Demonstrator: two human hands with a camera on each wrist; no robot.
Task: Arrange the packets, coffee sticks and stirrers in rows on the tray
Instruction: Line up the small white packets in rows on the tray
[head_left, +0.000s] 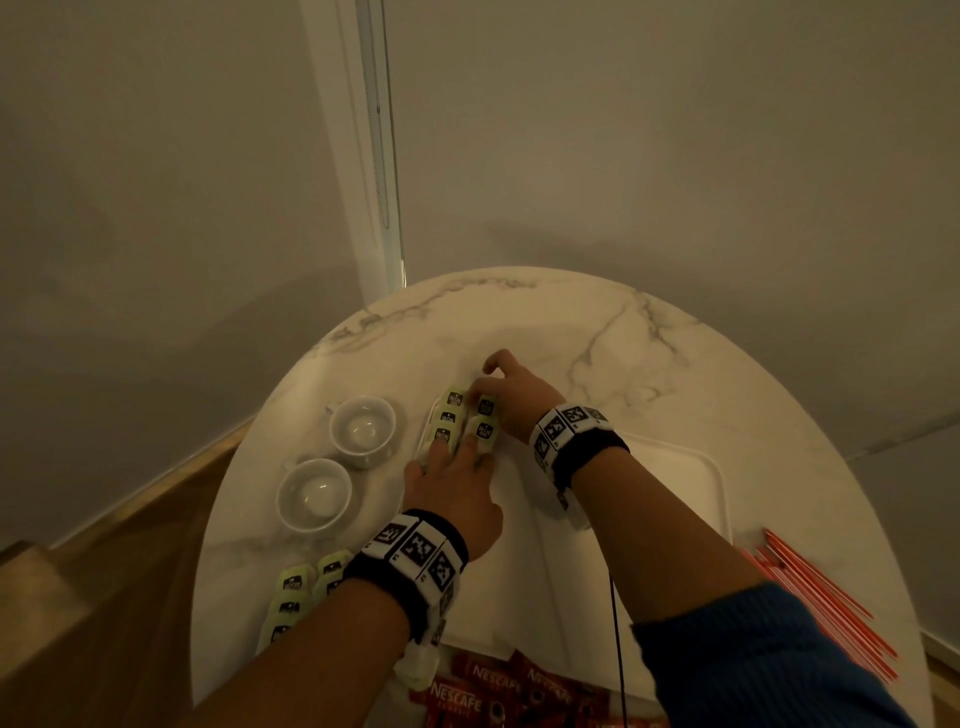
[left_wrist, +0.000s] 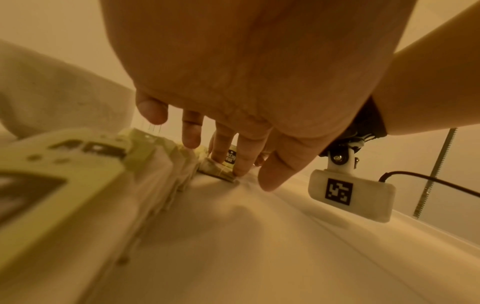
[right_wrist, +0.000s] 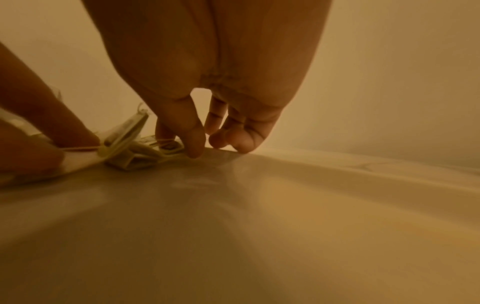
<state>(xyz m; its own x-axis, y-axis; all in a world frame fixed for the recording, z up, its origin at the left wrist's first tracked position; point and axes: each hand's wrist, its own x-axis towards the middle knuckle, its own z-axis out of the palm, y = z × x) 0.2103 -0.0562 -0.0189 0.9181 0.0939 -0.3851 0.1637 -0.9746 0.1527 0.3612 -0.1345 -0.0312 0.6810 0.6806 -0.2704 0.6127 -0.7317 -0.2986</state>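
so far only a few packets (head_left: 457, 423) lie on the tray (head_left: 675, 499), mid-frame; left hand (head_left: 452, 499) presses them flat-fingered, right hand (head_left: 514, 400) pinches one. more packets (head_left: 291, 597), sticks (head_left: 498, 691) and stirrers (head_left: 826, 597) wait at the bottom.

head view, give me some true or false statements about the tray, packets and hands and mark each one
1. Both hands are at the green packets in the far left corner of the tray. True.
2. The red stirrers already lie on the tray. False: they lie on the table, right of the tray.
3. Two white cups stand left of the tray. True.
4. The coffee sticks are lined up in the middle of the tray. False: they sit in a pile off its near edge.
5. The left hand holds a cup. False: its straight fingers rest on the packets, opposite the right hand.
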